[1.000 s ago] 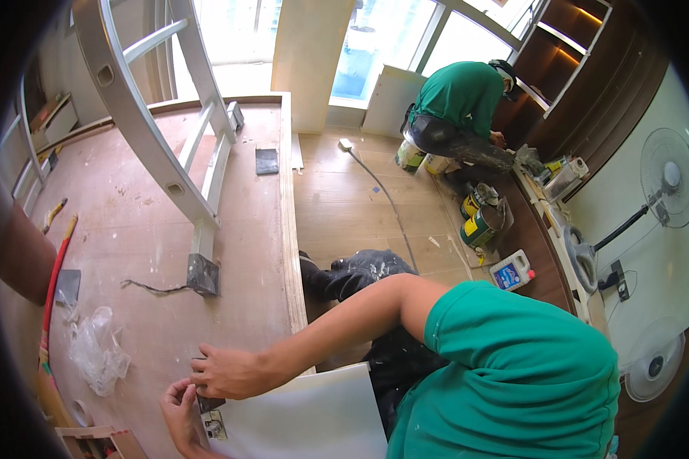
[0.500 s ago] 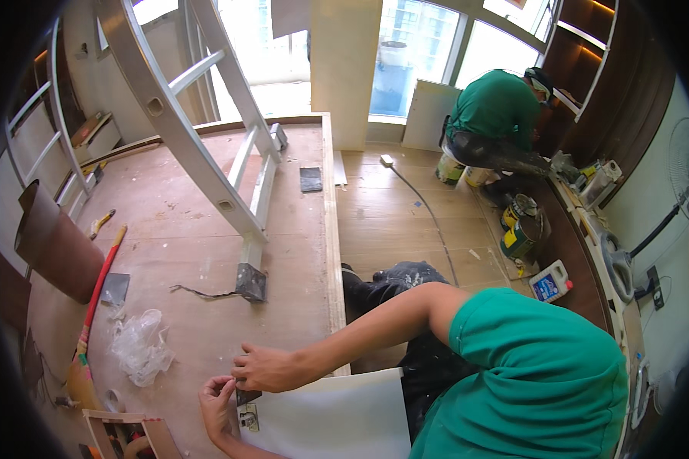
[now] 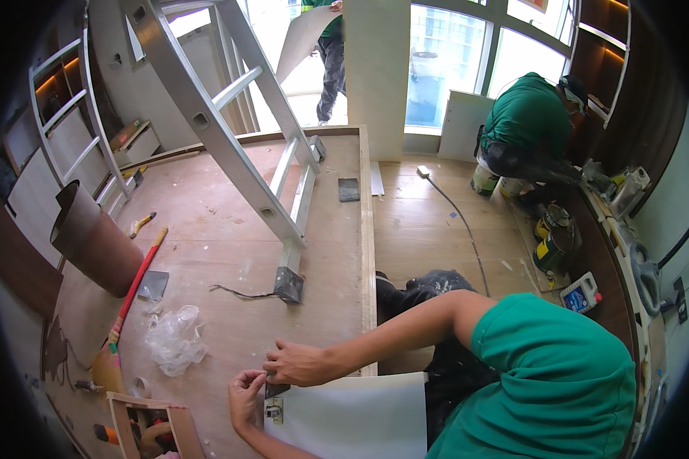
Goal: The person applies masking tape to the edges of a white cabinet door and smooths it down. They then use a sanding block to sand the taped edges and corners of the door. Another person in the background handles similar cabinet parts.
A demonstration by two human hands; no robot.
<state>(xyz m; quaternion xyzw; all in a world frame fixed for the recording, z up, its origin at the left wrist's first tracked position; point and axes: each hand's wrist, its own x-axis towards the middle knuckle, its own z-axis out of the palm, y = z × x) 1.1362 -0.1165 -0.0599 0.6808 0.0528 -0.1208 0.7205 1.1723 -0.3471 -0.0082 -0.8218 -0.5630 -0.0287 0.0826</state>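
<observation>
Two hands meet at the white panel (image 3: 352, 417): left hand (image 3: 246, 398) and right hand (image 3: 302, 363) pinching its dark hinge (image 3: 275, 390).

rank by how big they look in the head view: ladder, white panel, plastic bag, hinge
1. ladder
2. white panel
3. plastic bag
4. hinge
The panel lies nearest the camera and is partly cut off by the picture's edge, so its true size is unsure.
</observation>
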